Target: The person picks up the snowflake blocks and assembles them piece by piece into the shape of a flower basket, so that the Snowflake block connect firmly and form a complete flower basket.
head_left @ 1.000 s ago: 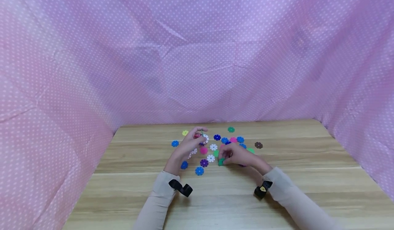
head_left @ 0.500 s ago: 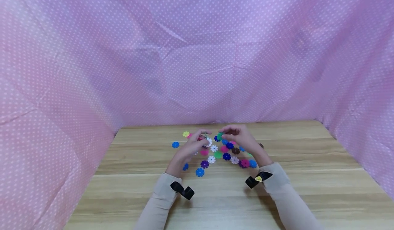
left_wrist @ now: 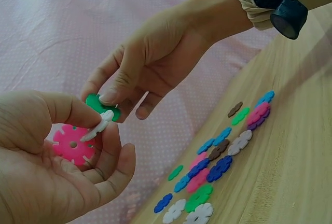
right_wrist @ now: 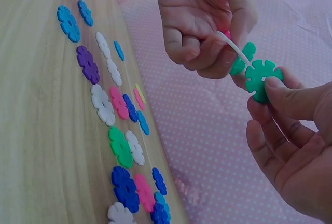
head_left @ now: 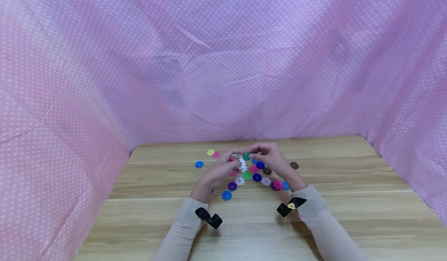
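Over the scattered pieces, my left hand [head_left: 218, 169] holds a small cluster of joined notched plastic building discs. In the left wrist view the cluster has a pink disc [left_wrist: 63, 150] and a white disc [left_wrist: 97, 126] set at an angle to it; the right wrist view adds a green disc [right_wrist: 249, 51] behind the white one. My right hand [head_left: 274, 162] pinches another green disc [right_wrist: 258, 74] between thumb and fingers. Its notched rim is right at the white disc's edge. The left fingers partly hide the cluster.
Several loose discs lie flat on the wooden table [head_left: 244, 222], among them a blue disc [head_left: 227, 195], a purple disc [head_left: 232, 186], a brown disc [head_left: 294, 165] and a yellow disc [head_left: 210, 152]. A pink dotted cloth [head_left: 223, 78] hangs behind and at both sides.
My right hand has picked the green disc up off the table and brought it up to the cluster. My left hand has moved slightly right with the cluster.
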Motion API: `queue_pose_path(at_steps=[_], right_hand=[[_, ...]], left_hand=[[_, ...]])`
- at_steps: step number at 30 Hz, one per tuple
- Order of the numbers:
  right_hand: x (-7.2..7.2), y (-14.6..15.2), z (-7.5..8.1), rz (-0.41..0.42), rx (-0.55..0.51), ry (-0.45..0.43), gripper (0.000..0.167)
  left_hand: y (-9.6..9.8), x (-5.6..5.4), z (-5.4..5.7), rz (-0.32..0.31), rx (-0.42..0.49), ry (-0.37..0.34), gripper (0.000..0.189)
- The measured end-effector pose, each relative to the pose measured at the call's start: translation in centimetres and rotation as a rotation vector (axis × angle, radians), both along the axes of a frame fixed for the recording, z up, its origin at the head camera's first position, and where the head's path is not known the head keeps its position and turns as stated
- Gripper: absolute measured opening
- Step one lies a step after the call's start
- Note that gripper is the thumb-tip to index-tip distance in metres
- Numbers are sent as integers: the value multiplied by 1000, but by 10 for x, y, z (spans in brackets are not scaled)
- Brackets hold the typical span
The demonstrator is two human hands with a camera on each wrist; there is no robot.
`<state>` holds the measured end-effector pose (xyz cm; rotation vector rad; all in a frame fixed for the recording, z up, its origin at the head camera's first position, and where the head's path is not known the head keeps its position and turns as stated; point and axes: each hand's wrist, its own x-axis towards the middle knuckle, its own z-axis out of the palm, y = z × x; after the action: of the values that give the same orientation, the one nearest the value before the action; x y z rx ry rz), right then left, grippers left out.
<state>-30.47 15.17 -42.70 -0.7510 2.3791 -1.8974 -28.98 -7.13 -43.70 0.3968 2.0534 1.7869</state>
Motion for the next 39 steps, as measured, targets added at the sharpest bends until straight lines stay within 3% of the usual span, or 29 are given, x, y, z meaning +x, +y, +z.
queue_pose_path(at_steps=[15, 28, 35, 39], right_hand=[[-1, -8, -5, 2, -32, 1, 10], [4, -17, -6, -16, -33, 64, 7], [5, -18, -5, 3, -21, 70, 6], [6, -15, -5, -12, 28, 57, 8]], left_hand=[[3, 0, 1, -56, 20, -61, 42], [7, 3, 1, -68, 54, 21, 43], [4, 6, 5, -60, -23, 93, 42], [3, 6, 5, -78, -42, 72, 45]])
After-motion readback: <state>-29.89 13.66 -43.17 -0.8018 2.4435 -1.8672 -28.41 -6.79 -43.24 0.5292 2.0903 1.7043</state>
